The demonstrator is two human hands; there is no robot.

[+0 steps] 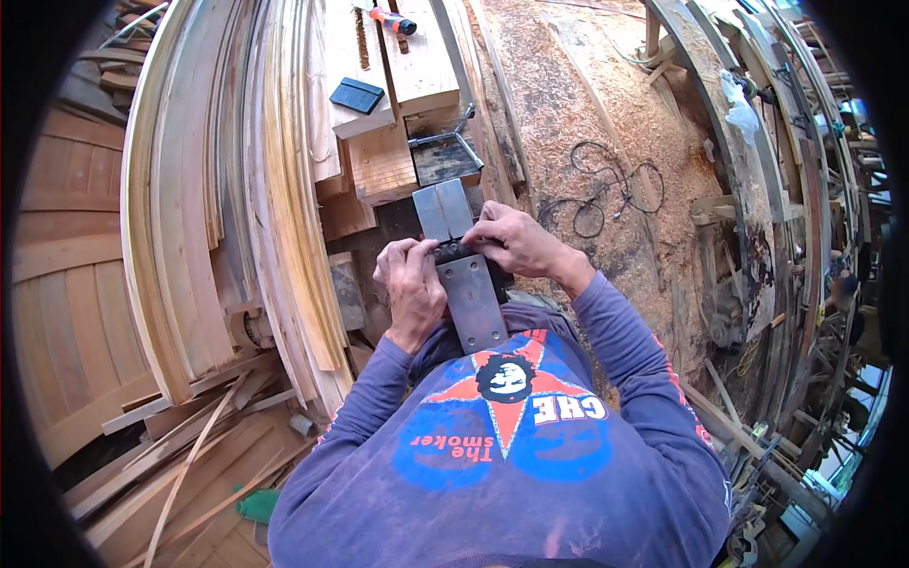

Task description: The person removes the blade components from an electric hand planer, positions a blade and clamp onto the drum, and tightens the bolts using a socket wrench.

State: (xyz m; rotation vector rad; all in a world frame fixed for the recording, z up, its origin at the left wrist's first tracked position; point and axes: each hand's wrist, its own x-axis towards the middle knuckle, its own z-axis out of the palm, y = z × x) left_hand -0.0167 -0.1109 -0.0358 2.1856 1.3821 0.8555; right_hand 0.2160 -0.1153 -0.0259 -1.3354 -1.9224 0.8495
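Observation:
An electric hand planer lies sole up against my body, its front plate (442,210) and rear plate (473,301) showing as flat grey metal. Between the plates sits a dark cutter block (452,252). My left hand (414,292) pinches at the left end of this block, fingers curled. From the other side my right hand (521,248) has thumb and fingertips closed at the block's right end. Whether a small part such as a blade is between the fingertips is hidden. A metal T-shaped wrench (445,139) lies just beyond the planer.
Thick wooden beams (381,163) stand beyond the planer, bearing a dark flat block (357,96) and an orange-and-black handled tool (393,21). Long boards (289,189) are stacked at left. A black cable (592,201) coils on the sawdust-covered floor (606,114) at right.

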